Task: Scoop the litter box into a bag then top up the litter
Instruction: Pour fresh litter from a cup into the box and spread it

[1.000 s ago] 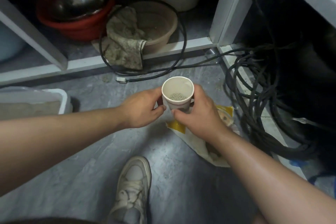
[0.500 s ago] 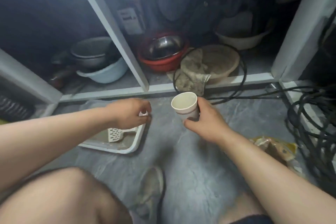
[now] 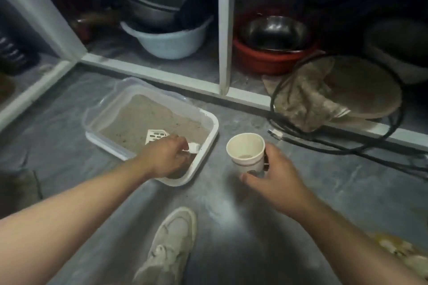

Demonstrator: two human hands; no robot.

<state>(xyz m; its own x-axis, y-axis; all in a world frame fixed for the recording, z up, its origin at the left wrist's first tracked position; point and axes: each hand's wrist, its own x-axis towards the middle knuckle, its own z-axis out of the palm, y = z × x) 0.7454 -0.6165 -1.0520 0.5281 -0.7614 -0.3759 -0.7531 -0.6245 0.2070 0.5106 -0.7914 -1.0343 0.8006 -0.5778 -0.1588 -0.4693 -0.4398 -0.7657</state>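
A white litter box (image 3: 209, 136) with grey-brown litter sits on the grey floor, left of centre. A white slotted scoop (image 3: 155, 136) lies on the litter near the box's front. My left hand (image 3: 165, 157) is inside the box, fingers closed on the scoop's handle. My right hand (image 3: 275, 177) holds a white paper cup (image 3: 246, 154) upright just right of the box, with a little litter in its bottom. A yellow and white litter bag (image 3: 403, 252) lies at the lower right edge, mostly cut off.
Open cabinet shelves run behind the box, holding a pale blue basin (image 3: 166, 40), a red basin with a steel bowl (image 3: 271, 53), and a tan bowl with a rag (image 3: 308, 102). Black cables (image 3: 342, 146) loop across the floor on the right. My shoe (image 3: 171, 247) is below.
The view has swung left from the litter bag to the litter box. My left hand has left the cup and closed on the scoop handle. My right hand carried the cup beside the box.
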